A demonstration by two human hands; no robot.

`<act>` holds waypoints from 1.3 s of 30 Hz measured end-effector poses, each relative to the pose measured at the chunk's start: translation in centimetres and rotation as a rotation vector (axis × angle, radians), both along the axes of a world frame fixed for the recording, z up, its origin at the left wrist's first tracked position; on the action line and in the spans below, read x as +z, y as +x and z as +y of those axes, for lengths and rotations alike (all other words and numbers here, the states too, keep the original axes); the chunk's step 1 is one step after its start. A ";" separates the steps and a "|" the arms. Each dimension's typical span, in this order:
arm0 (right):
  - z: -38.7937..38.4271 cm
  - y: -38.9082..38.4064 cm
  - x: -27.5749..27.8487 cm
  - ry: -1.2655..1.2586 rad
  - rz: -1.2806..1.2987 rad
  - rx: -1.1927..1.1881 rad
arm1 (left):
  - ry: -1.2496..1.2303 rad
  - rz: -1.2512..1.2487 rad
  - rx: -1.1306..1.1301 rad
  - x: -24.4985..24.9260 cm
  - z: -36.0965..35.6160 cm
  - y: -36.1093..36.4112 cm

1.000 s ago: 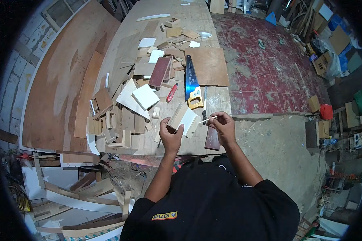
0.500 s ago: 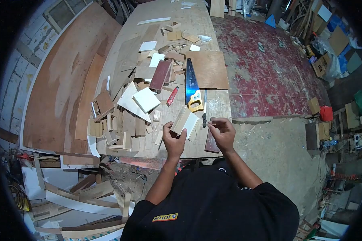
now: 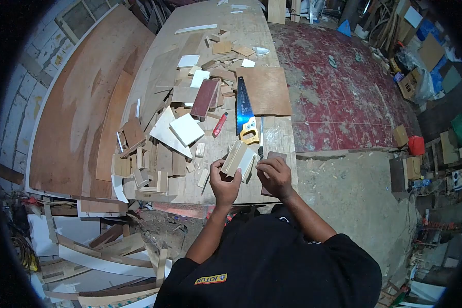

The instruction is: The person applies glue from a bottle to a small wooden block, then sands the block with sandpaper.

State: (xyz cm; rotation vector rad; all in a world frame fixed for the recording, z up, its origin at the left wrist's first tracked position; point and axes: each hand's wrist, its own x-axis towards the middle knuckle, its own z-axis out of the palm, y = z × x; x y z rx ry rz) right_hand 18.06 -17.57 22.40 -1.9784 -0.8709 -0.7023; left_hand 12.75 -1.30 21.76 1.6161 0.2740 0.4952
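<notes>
My left hand (image 3: 226,186) is wrapped round a small wooden block assembly (image 3: 236,158) with a white face, held tilted above the table's near edge. Close to its right side is my right hand (image 3: 275,177), fingers curled together and thumb side towards the block. Whatever those fingers hold is hidden or too small to name. A dark brown board (image 3: 277,155) shows partly behind the right hand. Just beyond the block lies a handsaw (image 3: 245,110) with a yellow handle, beside a thin dark metal tool (image 3: 262,134).
Wood offcuts (image 3: 220,72) are heaped along the middle of the table (image 3: 190,13). A red utility knife (image 3: 220,124) lies left of the saw. White square pieces (image 3: 186,129) and small wooden frames (image 3: 151,179) are at the left. A plywood sheet (image 3: 264,91) reaches the right edge.
My right hand has moved left and slightly down, closer to the block, and its fingers have curled in more. The block in my left hand has shifted slightly right.
</notes>
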 end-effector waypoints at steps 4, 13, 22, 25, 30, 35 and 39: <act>0.1 0.2 0.3 -0.011 -0.009 -0.011 | 0.006 -0.025 -0.005 0.2 0.0 -0.1; 0.6 0.1 0.3 -0.033 -0.008 -0.022 | 0.036 -0.031 0.008 0.8 0.0 -0.1; 1.0 0.2 0.1 -0.038 0.004 0.012 | 0.028 -0.026 -0.004 0.0 0.3 0.1; 1.2 0.1 0.0 -0.025 0.001 0.013 | 0.050 -0.034 -0.006 0.1 0.4 0.2; 1.3 -0.4 0.4 -0.031 0.045 0.074 | 0.080 -0.032 0.005 0.1 0.5 0.5; 0.8 1.0 1.3 -0.031 -0.006 0.005 | 0.073 -0.038 -0.008 0.3 0.5 0.5; 0.9 1.3 1.1 -0.042 -0.013 0.005 | 0.031 -0.041 -0.017 0.6 0.3 0.7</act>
